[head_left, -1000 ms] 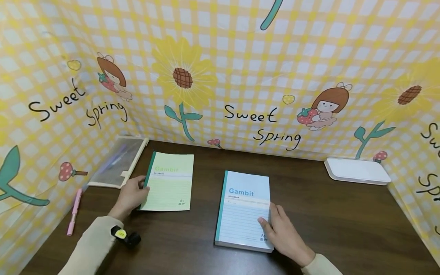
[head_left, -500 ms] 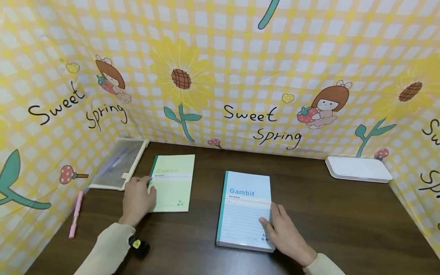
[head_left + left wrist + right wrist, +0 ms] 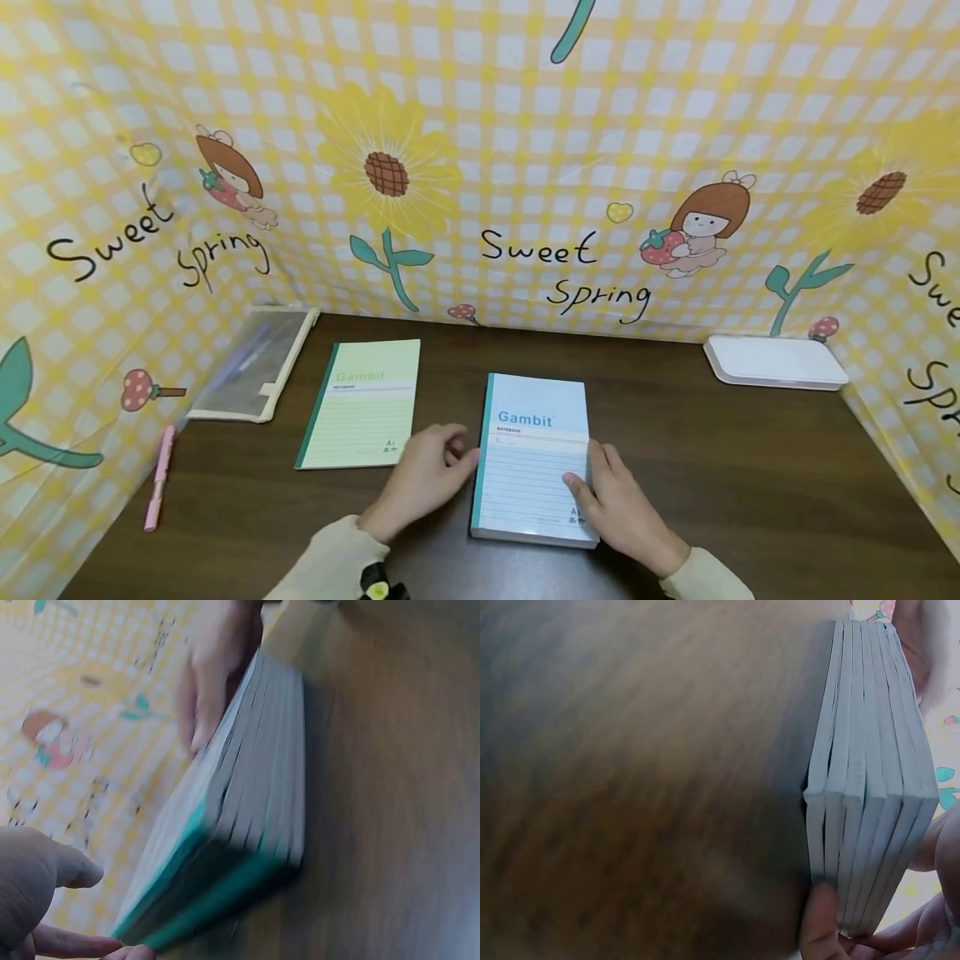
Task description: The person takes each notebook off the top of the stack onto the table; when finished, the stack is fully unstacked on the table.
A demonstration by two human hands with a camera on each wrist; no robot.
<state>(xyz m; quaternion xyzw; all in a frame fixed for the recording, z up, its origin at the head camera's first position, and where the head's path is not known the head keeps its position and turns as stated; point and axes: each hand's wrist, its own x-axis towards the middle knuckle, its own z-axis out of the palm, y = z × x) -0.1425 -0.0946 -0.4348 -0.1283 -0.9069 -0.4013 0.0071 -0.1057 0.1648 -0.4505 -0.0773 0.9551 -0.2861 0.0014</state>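
A stack of several notebooks (image 3: 534,492), a blue "Gambit" one on top, lies at the middle of the table. My right hand (image 3: 626,517) holds its right edge, thumb on the cover and the other fingers along the side; in the right wrist view a fingertip (image 3: 822,919) presses the page edges. Next to the green spine is my left hand (image 3: 423,471), fingers loosely bent; in the left wrist view its fingertips (image 3: 131,952) reach the spine side, thumb held apart. Left of that hand lies a single green notebook (image 3: 363,417), its lower right corner close to the wrist.
At the back left lies a mesh zip pouch (image 3: 251,367) with pens inside. A pink pen (image 3: 159,479) is near the left edge. A white case (image 3: 776,362) stands at the back right. Patterned cloth (image 3: 525,167) walls the table on three sides.
My left hand has left the green notebook's spine and moved right to the left side of the stack. The green notebook lies nearly where it was. My right hand stays on the stack.
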